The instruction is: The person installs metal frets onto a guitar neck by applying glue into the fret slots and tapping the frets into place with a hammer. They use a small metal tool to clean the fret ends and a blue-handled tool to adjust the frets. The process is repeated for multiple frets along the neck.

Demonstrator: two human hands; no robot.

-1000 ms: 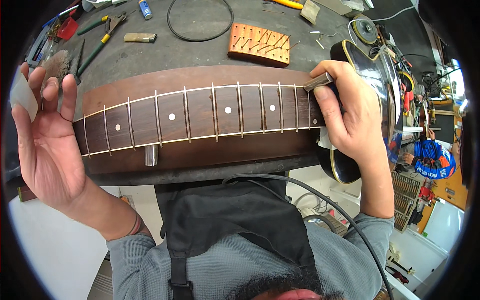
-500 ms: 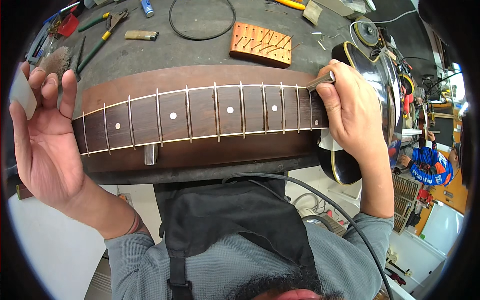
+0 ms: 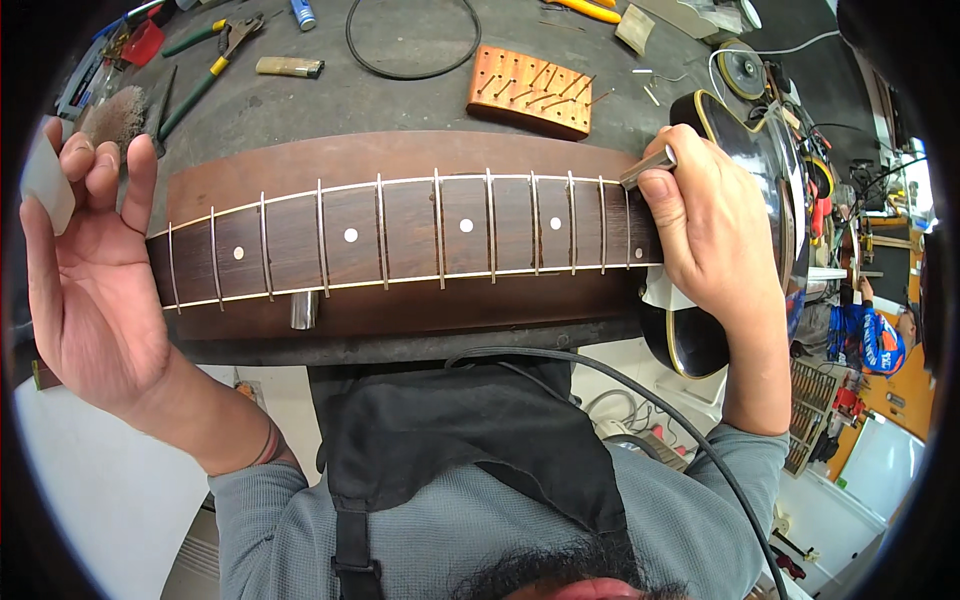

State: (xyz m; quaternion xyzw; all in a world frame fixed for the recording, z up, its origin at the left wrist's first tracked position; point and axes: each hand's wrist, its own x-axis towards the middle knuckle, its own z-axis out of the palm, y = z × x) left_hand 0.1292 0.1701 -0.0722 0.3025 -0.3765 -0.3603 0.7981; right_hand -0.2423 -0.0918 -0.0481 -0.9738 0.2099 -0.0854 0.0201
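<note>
- The guitar neck (image 3: 408, 240) is lying just above the middle of the view, stretching from nine o'clock to two o'clock, over a brown board (image 3: 400, 150) on the dark counter (image 3: 340, 108).
- At nine o'clock, the left hand (image 3: 103, 295) is being held palm up; a pale flat piece (image 3: 48, 185) is being pinched between its thumb and a fingertip, while the other fingers are being held apart from it.
- At two o'clock, the right hand (image 3: 712, 215) is being closed around a shiny metal bar (image 3: 652, 166), by the neck's far edge; whether the neck is being touched by the bar's tip cannot be told.
- The neck is being judged stiff, and heavy too, since it seems to be joined to the black guitar body (image 3: 690, 345) at three o'clock.
- The neck's near edge is being passed by the ends of the metal frets (image 3: 439, 228), which may scratch skin; the smooth underside is being judged a kinder place for gripping.
- The bar is looking hard and slippery, so its middle is being judged the best spot for a tight hold.
- The pale piece is looking thin and light, so pinching by its edges is being judged enough.
</note>
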